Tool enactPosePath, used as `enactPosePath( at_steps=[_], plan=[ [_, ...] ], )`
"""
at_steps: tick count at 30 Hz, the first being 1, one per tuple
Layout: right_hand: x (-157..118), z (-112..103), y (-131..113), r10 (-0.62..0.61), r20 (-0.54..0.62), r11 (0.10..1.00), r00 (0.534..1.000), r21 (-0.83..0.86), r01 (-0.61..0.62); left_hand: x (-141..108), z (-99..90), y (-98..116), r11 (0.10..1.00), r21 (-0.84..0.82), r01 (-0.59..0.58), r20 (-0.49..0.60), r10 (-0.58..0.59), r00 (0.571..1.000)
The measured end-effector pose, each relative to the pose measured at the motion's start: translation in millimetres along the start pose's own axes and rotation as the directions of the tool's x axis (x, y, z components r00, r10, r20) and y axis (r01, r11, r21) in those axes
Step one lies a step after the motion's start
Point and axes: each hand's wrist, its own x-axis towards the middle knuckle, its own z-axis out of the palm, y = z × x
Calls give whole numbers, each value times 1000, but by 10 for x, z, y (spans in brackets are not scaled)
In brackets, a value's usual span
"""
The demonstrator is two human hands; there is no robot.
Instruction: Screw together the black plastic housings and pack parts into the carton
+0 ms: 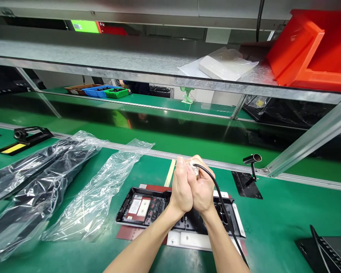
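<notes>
Both my hands are closed together above the middle of a black plastic housing (156, 208). My left hand (182, 187) and my right hand (204, 187) wrap around a corded tool, seemingly an electric screwdriver (195, 167). Only its white end shows between my fingers; the rest of its body and its tip are hidden. A black cable (220, 195) leaves that end and curves down past my right forearm. The housing lies open side up on a reddish-brown fixture plate (127, 232) with white blocks (191, 240) along its edge.
Clear plastic bags lie left, one crumpled (93, 201), others around long dark parts (45, 189). A black bracket (31, 138) stands beyond them. To the right are a metal tube holder (252, 159) and a black part (329, 250). Overhead, a shelf (102, 57) carries a red bin (307, 53).
</notes>
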Motion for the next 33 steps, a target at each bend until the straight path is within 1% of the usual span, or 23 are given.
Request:
enactPosePath(
  at_steps=[3,7,12,19,26,33],
  plan=[
    [-9,5,15,10,-11,1000,1000,-8,-10,1,-5,-20,1000,25,-2,-13,2,1000],
    [-9,6,18,11,-9,1000,1000,-13,-12,5,2,-9,1000,16,8,-23,-8,1000],
    [-1,-2,-1,-2,3,1000,1000,-10,2,8,13,2,1000,-29,10,59,-9,998],
    [-2,-11,-11,12,16,1000,1000,20,-12,-2,6,-40,999,-47,0,22,1,1000],
    [3,-10,-12,11,18,999,1000,39,-12,14,17,-2,995,-90,-35,63,40,997],
    [1,-8,-6,14,20,999,1000,42,-14,10,11,8,999,-36,-40,64,43,997]
  ],
)
